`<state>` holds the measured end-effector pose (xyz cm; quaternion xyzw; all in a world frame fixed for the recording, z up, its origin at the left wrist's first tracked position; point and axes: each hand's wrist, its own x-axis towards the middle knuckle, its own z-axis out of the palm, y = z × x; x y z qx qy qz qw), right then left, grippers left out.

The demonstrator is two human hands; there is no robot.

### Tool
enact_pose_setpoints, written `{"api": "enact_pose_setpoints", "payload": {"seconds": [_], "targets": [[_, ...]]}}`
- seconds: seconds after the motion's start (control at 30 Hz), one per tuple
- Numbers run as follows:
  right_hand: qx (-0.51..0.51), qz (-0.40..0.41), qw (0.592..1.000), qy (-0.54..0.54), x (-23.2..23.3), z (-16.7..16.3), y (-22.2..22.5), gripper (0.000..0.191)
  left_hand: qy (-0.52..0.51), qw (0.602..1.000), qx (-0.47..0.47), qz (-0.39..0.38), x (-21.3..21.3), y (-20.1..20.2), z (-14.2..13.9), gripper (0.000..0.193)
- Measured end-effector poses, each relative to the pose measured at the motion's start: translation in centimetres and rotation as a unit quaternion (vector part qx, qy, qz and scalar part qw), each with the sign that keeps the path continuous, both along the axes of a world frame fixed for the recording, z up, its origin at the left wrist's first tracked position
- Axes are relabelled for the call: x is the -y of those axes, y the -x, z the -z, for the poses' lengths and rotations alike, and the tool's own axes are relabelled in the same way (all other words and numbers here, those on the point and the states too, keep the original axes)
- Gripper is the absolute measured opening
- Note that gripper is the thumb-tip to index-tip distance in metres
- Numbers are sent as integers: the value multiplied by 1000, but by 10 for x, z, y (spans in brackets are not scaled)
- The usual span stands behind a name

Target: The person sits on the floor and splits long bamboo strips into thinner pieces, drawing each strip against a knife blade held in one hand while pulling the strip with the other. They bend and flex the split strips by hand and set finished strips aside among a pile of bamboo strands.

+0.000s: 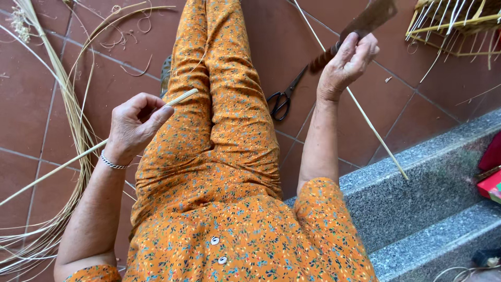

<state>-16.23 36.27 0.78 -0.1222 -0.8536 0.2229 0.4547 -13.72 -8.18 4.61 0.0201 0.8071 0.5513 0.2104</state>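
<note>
One pale, straight bamboo strip point(180, 97) sits pinched in my left hand point(134, 125), running off to the left; my right hand point(347, 62) grips a dark-bladed knife point(360, 28) farther right

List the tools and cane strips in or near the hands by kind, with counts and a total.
Knife, in right hand: 1
Scissors, on floor: 1
Cane strip in left hand: 1
Cane strip lying across the floor and step: 1
Total: 4

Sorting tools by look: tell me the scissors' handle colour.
Black, on the scissors in the head view.
</note>
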Motion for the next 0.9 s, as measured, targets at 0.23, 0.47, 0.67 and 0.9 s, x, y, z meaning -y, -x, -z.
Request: {"api": "enact_pose_setpoints", "payload": {"seconds": [0.23,0.47,0.67,0.9], "targets": [[-24,-1,989,145,-4,28,4,8,27,999,24,22,-16,14,7,18],[134,26,987,91,33,57,4,11,23,997,76,12,-25,21,20,19],[177,-31,982,55,44,63,22,6,15,997,74,18,-27,25,21,18],[69,-27,994,75,50,15,7,4,-35,998,56,18,-36,32,25,17]]}}
